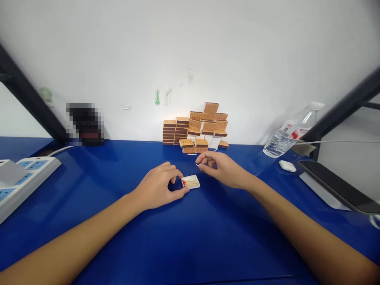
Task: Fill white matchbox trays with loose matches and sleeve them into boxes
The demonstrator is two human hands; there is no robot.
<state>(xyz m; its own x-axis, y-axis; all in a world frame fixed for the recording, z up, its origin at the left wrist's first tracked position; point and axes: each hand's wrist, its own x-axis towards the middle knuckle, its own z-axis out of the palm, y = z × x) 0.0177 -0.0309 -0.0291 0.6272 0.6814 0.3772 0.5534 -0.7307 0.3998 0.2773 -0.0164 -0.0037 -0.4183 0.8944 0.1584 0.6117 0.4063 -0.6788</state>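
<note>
Thumb and fingertips of my left hand (162,185) grip the left end of a small white matchbox tray (198,186) lying on the blue table. Inside the tray are several matches (191,183), their red heads toward my left hand. Just beyond and to the right, my right hand (218,168) hovers in a pinch. A short pale stick end, which looks like a match (197,164), pokes out from its fingertips; the rest is hidden. Behind the hands, matchboxes (209,126) are stacked against the wall, and a loose red-tipped match (191,154) lies in front of them.
At the left is a white power strip (38,174). A pixelated dark object (87,124) stands by the wall. To the right are a tilted water bottle (286,134), a white earbud case (287,166) and a black phone (341,184). Dark metal frame bars rise on both sides.
</note>
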